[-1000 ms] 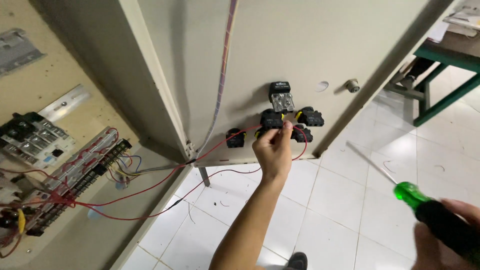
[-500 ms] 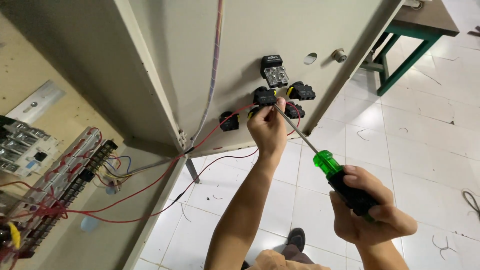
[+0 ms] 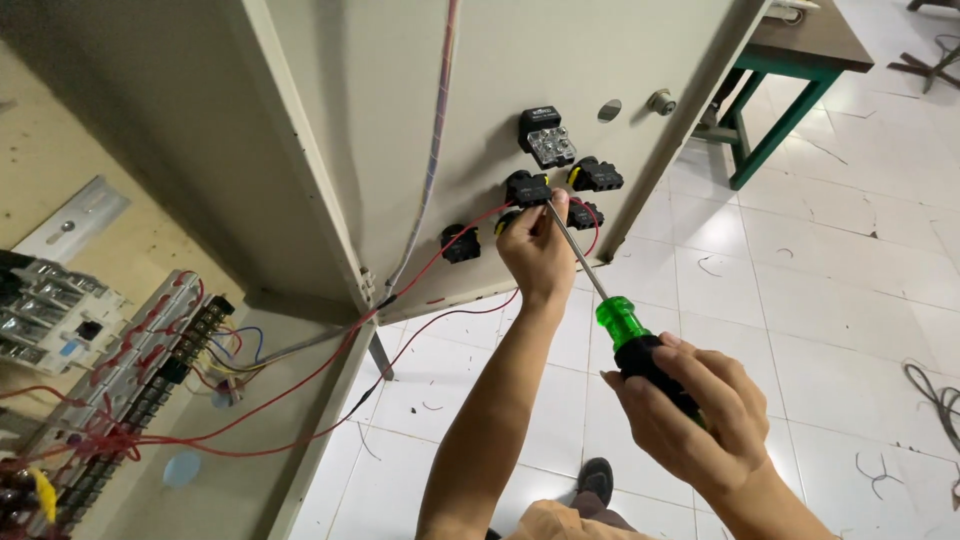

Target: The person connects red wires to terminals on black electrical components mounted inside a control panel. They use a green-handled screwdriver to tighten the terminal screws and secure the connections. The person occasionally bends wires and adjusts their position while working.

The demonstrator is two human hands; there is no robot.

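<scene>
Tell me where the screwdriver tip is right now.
In the head view, the screwdriver is held in the right hand, with its tip up at the black switch block on the cabinet door, beside the left hand.

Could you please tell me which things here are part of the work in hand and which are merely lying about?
In use: left hand, black switch block, red wire, screwdriver, right hand, cabinet door.

Lying about: green table, floor cable, terminal strip.

access: cramped at the door switches
black switch blocks (image 3: 560,180) and red wires (image 3: 440,262) crowd the door panel (image 3: 420,110); open floor (image 3: 830,280) to the right.
</scene>
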